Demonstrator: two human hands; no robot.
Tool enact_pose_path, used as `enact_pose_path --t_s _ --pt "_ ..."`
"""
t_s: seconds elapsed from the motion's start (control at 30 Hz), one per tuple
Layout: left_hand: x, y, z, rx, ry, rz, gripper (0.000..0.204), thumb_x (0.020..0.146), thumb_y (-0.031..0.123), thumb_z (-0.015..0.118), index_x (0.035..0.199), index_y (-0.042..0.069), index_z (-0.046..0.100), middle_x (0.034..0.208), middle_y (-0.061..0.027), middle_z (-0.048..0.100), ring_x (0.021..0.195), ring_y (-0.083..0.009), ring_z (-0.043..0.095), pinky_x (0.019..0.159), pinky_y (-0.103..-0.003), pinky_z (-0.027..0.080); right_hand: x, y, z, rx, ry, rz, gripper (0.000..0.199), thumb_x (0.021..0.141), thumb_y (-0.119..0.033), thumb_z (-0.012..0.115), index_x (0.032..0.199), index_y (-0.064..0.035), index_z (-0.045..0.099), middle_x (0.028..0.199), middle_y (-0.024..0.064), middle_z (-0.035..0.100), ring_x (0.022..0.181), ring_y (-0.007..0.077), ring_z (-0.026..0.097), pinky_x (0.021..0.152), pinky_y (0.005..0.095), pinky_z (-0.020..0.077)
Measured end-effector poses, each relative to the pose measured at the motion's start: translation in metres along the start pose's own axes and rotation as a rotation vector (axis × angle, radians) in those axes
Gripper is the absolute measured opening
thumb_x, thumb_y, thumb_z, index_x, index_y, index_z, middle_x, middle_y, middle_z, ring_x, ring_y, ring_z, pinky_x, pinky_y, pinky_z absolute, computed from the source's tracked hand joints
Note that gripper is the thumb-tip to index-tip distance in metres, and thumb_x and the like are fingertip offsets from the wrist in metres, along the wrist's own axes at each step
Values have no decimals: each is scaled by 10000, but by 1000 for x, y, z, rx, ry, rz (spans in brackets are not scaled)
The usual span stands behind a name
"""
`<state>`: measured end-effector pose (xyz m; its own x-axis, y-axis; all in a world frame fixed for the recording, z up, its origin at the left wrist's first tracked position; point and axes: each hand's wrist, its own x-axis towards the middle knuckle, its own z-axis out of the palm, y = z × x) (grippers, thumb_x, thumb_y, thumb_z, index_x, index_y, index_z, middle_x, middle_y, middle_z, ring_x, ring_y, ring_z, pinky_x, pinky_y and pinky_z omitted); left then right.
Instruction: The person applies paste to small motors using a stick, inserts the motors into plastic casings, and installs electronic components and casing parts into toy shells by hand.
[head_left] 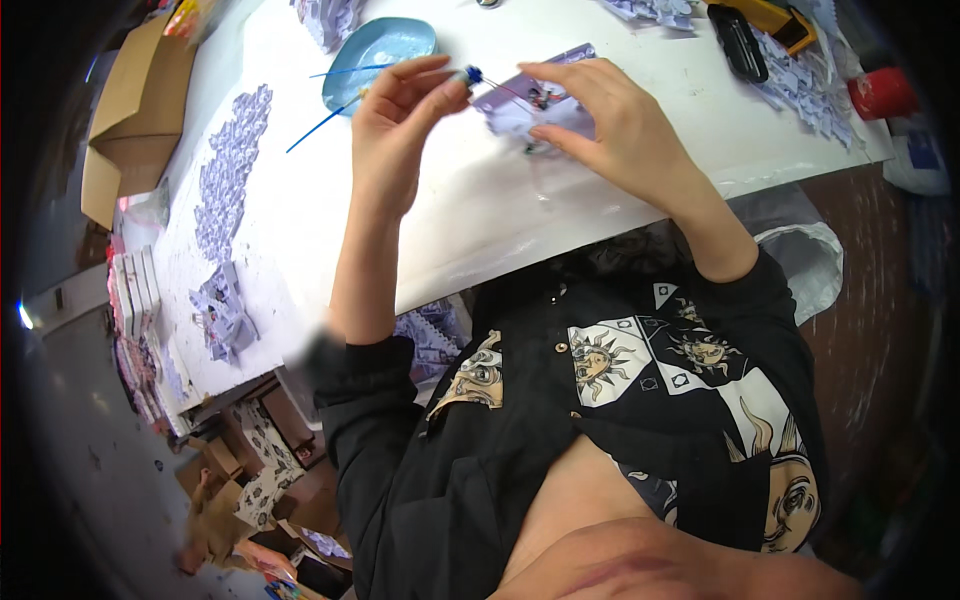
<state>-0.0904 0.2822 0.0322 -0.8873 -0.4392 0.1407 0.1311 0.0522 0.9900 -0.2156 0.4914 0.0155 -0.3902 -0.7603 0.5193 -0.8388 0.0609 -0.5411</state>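
My left hand [395, 125] is raised over the table with thumb and fingers pinched on a small dark blue piece [473, 75]. From that piece a thin line or rod slants right, toward my right hand [625, 130]. The right thumb and fingers are apart, on either side of a shallow lilac tray [583, 54] that holds small dark and red bits [543, 95]. Behind my left hand stands a light blue dish [405, 30]. One thin blue stick [335, 73] reaches across its rim. Another blue stick [315, 131] slants down-left; its upper end is beside my left wrist.
Many small lilac pieces [232, 170] lie in a long strip on the left of the white table [300, 200]. An open cardboard box [140, 100] is at far left. A black case [738, 43], more lilac pieces and a red object [882, 95] occupy the right.
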Motion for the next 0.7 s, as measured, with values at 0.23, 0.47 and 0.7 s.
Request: enact_pose_path --t_s 0.23,0.47,0.7 --pt "4 7 1 -26 3 40 348 937 85 705 1238 -52 595 1075 -164 704 973 -224 709 911 -342 574 -19 18 7 -111 -157 41 864 736 -230 829 1499 -139 433 1406 169 530 1335 329 471 1098 411 424" --pt "-2 -23 -24 -110 42 -68 318 984 104 632 1265 -36 585 1064 -125 667 975 -225 697 931 -372 577 -26 9 19 -161 -90 34 860 736 -183 816 1503 -155 428 1499 167 434 1401 371 389 1130 457 389" --pt "-8 -35 -1 40 -215 -113 425 971 107 650 1357 7 502 1052 -81 652 1027 -154 640 924 -288 506 -33 0 34 16 46 129 822 749 -2 696 1503 -163 411 1450 166 431 1376 376 387 1119 445 403"
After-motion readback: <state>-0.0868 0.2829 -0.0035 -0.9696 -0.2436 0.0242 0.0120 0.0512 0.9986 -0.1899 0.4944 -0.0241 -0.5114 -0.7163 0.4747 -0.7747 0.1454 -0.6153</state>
